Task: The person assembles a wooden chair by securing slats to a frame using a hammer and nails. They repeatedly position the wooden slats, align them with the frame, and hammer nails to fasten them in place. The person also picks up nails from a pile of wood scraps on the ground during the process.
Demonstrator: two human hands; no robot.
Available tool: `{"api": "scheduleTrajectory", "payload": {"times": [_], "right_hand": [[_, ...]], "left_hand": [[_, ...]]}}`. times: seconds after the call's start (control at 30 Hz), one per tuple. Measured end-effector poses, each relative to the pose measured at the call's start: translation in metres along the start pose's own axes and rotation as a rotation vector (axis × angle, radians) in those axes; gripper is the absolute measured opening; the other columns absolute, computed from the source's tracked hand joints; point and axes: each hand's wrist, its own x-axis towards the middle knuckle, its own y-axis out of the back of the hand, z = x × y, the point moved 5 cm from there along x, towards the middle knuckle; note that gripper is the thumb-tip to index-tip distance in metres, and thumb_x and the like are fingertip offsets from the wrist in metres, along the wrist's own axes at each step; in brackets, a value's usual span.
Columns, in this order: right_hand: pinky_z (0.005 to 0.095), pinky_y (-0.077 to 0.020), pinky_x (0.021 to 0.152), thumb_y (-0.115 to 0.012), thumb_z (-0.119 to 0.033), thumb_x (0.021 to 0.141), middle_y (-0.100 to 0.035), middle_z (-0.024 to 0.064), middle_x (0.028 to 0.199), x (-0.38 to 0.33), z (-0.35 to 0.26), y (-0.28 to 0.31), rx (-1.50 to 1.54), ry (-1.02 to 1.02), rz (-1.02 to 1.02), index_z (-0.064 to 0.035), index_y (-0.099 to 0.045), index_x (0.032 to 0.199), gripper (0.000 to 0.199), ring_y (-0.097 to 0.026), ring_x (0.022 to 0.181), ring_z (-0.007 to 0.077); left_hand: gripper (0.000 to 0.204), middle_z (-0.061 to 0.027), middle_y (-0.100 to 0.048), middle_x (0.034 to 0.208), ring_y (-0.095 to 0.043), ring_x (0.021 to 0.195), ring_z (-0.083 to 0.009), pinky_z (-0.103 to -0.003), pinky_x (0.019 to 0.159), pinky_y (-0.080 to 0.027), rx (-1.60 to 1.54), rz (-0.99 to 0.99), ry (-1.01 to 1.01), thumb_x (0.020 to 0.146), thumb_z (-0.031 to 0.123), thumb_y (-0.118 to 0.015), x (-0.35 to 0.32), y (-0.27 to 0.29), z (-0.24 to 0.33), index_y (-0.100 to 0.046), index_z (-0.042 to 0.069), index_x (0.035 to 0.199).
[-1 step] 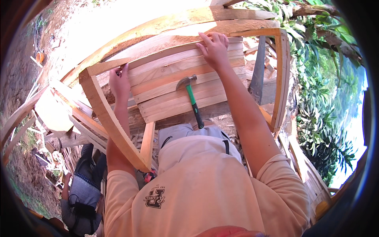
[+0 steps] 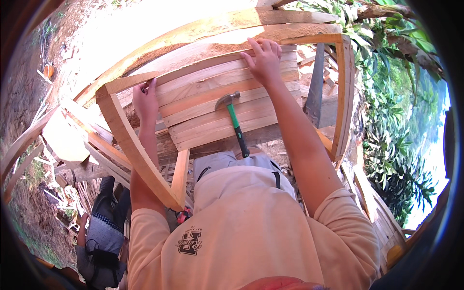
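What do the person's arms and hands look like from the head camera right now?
Both forearms are bare, with no gloves, watch or rings that can be made out on the left hand or right hand. Short peach sleeves of a T-shirt cover the upper arms; the shirt carries a dark printed emblem.

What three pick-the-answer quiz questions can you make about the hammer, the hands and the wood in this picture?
1. Where does the steel-headed hammer with the green and black handle lie?
A. on the stacked pale wooden planks
B. on the ground
C. in a hand

2. What colour is the middle of the hammer's handle?
A. red
B. green
C. yellow

3. What is the right hand doing?
A. gripping the hammer
B. hanging free
C. resting flat on the planks' far edge

Answers: 1 A, it lies across the boards, untouched. 2 B, green runs down to a black grip. 3 C, its fingers are spread over the top board, while the left hand holds the left end by the curved wooden frame.
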Motion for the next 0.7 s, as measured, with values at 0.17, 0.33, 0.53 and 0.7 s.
{"api": "scheduleTrajectory", "payload": {"times": [0.17, 0.33, 0.53, 0.7], "right_hand": [[0.0487, -0.0374, 0.112, -0.074, -0.049, 0.089, -0.067, 0.006, 0.113, -0.005, 0.021, 0.008, -0.06, -0.021, 0.01, -0.0113, -0.072, 0.121, 0.049, -0.058, 0.116, 0.0288], [0.0486, -0.0373, 0.113, -0.073, -0.05, 0.089, -0.068, 0.0056, 0.112, -0.007, 0.024, 0.004, -0.061, -0.039, -0.015, -0.0116, -0.072, 0.12, 0.049, -0.057, 0.118, 0.0291], [0.0505, -0.0322, 0.117, -0.07, -0.049, 0.092, -0.063, 0.0088, 0.12, -0.009, 0.018, -0.003, -0.064, -0.031, -0.041, -0.0122, -0.067, 0.124, 0.048, -0.053, 0.123, 0.0312], [0.0508, -0.0267, 0.121, -0.072, -0.052, 0.088, -0.057, 0.0098, 0.125, -0.013, 0.016, -0.003, -0.098, -0.029, -0.086, -0.0107, -0.064, 0.128, 0.058, -0.046, 0.131, 0.033]], "left_hand": [[0.042, -0.0097, -0.064, 0.084, -0.059, 0.075, -0.0189, -0.034, 0.071, -0.05, 0.016, -0.051, 0.037, 0.09, 0.038, -0.08, 0.01, -0.001, -0.005, -0.068, -0.003, 0.095], [0.045, -0.0105, -0.067, 0.086, -0.06, 0.076, -0.0192, -0.035, 0.071, -0.05, -0.076, -0.113, 0.058, 0.087, 0.039, -0.082, 0.015, -0.005, -0.011, -0.067, -0.003, 0.093], [0.055, -0.0125, -0.069, 0.091, -0.064, 0.083, -0.0202, -0.035, 0.075, -0.051, -0.081, -0.112, 0.176, 0.083, 0.048, -0.084, 0.021, -0.008, -0.04, -0.066, -0.002, 0.1], [0.051, -0.0092, -0.068, 0.087, -0.063, 0.079, -0.0186, -0.034, 0.072, -0.051, -0.123, -0.115, 0.209, 0.085, 0.046, -0.083, 0.01, -0.006, -0.018, -0.066, 0.0, 0.099]]}}
